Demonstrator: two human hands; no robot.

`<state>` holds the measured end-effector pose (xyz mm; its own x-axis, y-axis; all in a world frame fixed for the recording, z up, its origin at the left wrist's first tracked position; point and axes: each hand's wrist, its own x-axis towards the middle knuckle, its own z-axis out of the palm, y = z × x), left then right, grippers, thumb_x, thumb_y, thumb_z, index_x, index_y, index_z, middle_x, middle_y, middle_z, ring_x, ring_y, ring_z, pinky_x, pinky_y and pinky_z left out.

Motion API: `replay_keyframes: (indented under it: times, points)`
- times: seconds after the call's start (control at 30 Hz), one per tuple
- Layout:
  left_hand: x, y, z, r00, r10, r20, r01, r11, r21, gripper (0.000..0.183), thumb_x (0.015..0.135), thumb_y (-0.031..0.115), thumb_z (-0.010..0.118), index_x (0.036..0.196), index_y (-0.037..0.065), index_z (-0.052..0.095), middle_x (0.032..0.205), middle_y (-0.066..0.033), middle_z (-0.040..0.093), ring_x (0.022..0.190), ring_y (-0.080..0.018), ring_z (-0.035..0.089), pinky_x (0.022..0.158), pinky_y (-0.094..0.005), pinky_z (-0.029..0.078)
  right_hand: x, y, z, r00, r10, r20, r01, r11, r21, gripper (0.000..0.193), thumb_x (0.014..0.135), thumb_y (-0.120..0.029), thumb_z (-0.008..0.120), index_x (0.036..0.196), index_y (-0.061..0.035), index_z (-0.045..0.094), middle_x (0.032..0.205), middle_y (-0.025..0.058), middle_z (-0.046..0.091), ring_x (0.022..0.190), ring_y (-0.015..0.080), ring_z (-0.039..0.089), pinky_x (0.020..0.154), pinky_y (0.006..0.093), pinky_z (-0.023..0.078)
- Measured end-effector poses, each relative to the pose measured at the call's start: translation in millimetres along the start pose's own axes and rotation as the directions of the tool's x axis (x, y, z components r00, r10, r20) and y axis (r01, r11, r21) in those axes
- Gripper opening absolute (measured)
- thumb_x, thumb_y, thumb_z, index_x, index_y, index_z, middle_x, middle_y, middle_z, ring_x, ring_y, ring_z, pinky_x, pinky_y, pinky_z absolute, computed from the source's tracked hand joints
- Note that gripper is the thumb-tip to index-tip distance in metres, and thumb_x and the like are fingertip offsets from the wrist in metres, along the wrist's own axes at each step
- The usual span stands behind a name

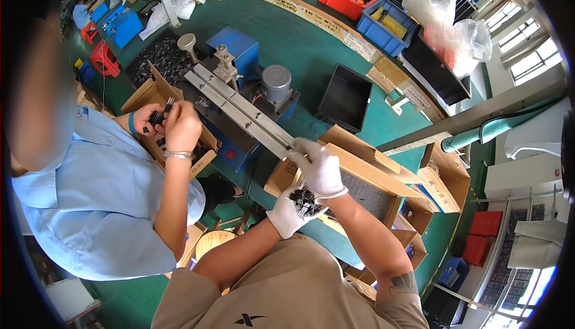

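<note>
The white-gloved left hand (285, 216) cups black leaded electronic components (306, 203), fingers curled around them. Just above, the gloved right hand (322, 172) meets the metal rail (238, 118) — whether its fingers pinch, I cannot tell. Beyond — a black plastic tray (344, 98).

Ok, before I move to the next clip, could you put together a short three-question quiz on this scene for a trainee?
1. What does the person's gloved left hand hold?
A) a screwdriver
B) small black parts with metal leads
C) a paper cup

2. True or false: the black tray on the green table lies to the right of the metal rails.

3. Which of the person's two hands is nearer the end of those rails?

Key:
1. B
2. True
3. The right hand, whose fingers are at that end.
</note>
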<state>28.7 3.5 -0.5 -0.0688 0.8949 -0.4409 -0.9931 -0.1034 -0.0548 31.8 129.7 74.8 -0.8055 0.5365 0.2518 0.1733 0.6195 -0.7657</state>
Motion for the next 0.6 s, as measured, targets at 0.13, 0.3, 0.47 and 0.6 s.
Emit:
replay_keyframes:
  times: [0.13, 0.3, 0.47, 0.6]
  points:
    - [7, 0, -12, 0.997, -0.022, 0.070, 0.030, 0.992, -0.120, 0.034, 0.104, 0.029, 0.039, 0.123, 0.012, 0.061, 0.120, -0.0100, 0.067, 0.119, -0.0296, 0.061, 0.105, -0.0534, 0.046, -14, -2, -38, 0.988, -0.030, 0.152, 0.046, 0.994, -0.104, 0.027, 0.084, -0.026, 0.075, 0.104, -0.0084, 0.074, 0.083, 0.0164, 0.067, 0.074, 0.0332, 0.067, 0.070, 0.0395, 0.055]
    - [2, 3, -17, 0.985, -0.071, 0.155, 0.097, 0.982, -0.163, 0.037, 0.107, 0.030, 0.035, 0.126, 0.009, 0.059, 0.124, -0.0125, 0.064, 0.118, -0.0305, 0.061, 0.104, -0.0525, 0.049, -46, -7, -47, 0.908, -0.083, 0.411, 0.233, 0.915, -0.329, 0.033, 0.073, -0.030, 0.080, 0.102, -0.0133, 0.075, 0.100, 0.0128, 0.066, 0.096, 0.0331, 0.062, 0.081, 0.0452, 0.051]
    - [10, 1, -9, 0.981, -0.042, 0.187, 0.069, 0.988, -0.139, 0.036, 0.105, 0.031, 0.037, 0.124, 0.009, 0.059, 0.124, -0.0127, 0.064, 0.117, -0.0308, 0.061, 0.102, -0.0515, 0.050, -50, -11, -49, 0.938, -0.094, 0.335, 0.197, 0.937, -0.289, 0.028, 0.069, -0.023, 0.082, 0.094, -0.0130, 0.077, 0.094, 0.0132, 0.066, 0.094, 0.0343, 0.060, 0.087, 0.0463, 0.050]
    - [12, 3, -9, 0.990, -0.043, 0.132, 0.057, 0.993, -0.102, 0.037, 0.106, 0.032, 0.038, 0.122, 0.008, 0.060, 0.119, -0.0130, 0.066, 0.115, -0.0313, 0.063, 0.102, -0.0524, 0.051, -51, 11, -58, 0.939, 0.041, 0.341, -0.088, 0.989, 0.123, 0.016, 0.081, -0.016, 0.077, 0.094, -0.0053, 0.076, 0.085, 0.0091, 0.070, 0.079, 0.0226, 0.064, 0.074, 0.0356, 0.053]
